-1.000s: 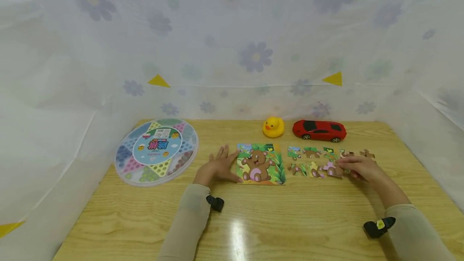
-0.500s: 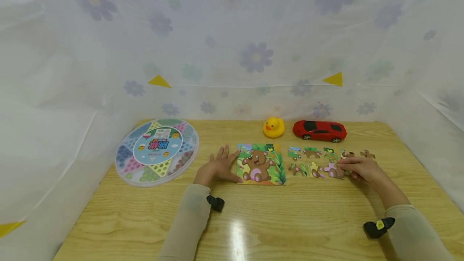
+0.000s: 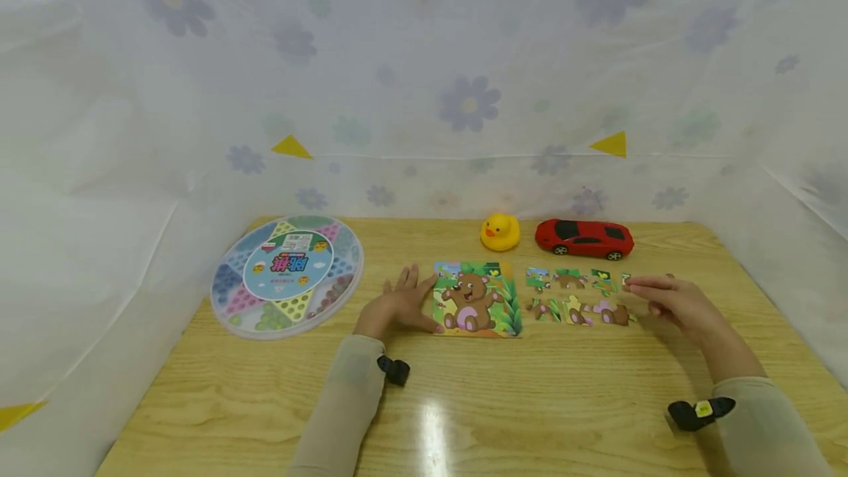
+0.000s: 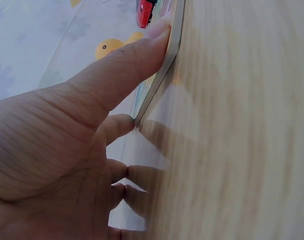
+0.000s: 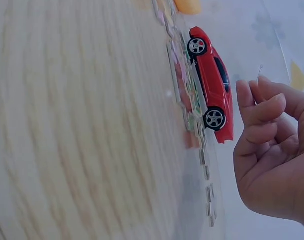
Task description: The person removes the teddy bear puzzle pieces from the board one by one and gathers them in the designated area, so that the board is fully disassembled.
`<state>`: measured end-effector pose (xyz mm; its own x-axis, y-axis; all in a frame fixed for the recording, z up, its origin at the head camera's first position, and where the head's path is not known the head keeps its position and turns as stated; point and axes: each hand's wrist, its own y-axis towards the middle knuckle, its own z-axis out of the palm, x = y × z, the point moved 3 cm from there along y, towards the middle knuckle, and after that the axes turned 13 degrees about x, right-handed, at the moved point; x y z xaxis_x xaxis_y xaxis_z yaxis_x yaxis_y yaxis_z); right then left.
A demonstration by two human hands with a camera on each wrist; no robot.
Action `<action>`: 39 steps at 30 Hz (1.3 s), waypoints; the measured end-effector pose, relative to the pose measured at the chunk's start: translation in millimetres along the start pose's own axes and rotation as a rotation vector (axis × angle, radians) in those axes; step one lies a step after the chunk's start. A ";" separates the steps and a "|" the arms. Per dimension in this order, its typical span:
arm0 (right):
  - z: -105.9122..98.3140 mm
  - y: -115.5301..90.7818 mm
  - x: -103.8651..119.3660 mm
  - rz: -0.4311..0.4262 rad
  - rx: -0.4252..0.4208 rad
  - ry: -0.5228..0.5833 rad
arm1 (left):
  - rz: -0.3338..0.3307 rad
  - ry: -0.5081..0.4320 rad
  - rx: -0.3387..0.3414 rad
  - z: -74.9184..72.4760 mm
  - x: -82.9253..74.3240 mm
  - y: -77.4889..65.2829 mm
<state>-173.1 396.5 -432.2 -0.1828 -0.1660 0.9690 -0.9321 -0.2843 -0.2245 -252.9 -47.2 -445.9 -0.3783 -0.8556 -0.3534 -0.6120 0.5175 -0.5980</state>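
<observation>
My left hand [image 3: 396, 306] rests at the left side of a square bear picture board [image 3: 469, 302], fingers spread. In the left wrist view its thumb [image 4: 126, 62] lies along the board's edge and a fingertip touches the corner. My right hand [image 3: 679, 308] hovers at the right end of two rows of bear jigsaw pieces [image 3: 570, 280], fingertips over an upper-row piece in the head view. In the right wrist view the right hand [image 5: 274, 145] is raised off the table, fingers bent, nothing seen between them. A pink-and-brown jigsaw piece [image 3: 611, 312] lies left of it.
Behind the board sits a yellow rubber duck [image 3: 500, 232], beside a red toy car [image 3: 584, 239]. A round Chinese checkers set [image 3: 287, 278] lies at the left of the wooden table [image 3: 517, 403]. Flowered white curtains [image 3: 411, 94] enclose the table.
My right hand has let go of the pink-and-brown jigsaw piece, which slid slightly right, and has moved up and right over the upper row. The left hand has stayed put.
</observation>
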 end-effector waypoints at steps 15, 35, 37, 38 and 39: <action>40.0 23.5 9.0 -0.060 0.133 0.022 | 0.017 -0.012 -0.009 -0.3 0.3 -1.4; 123.8 73.9 14.2 -0.043 0.364 -0.187 | 0.016 -0.032 -0.001 2.7 4.4 4.9; 129.7 77.7 14.7 -0.026 0.370 -0.186 | 0.013 -0.031 -0.001 3.2 5.3 5.8; 132.3 79.2 14.9 -0.018 0.371 -0.182 | 0.013 -0.029 -0.003 3.3 5.4 6.3; 135.0 80.3 15.2 -0.015 0.376 -0.181 | -0.002 -0.030 0.010 0.7 1.4 1.0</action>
<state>-208.6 243.6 -449.3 -0.0806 -0.3128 0.9464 -0.7488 -0.6077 -0.2647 -253.5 -47.9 -447.5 -0.3561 -0.8565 -0.3735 -0.6057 0.5160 -0.6057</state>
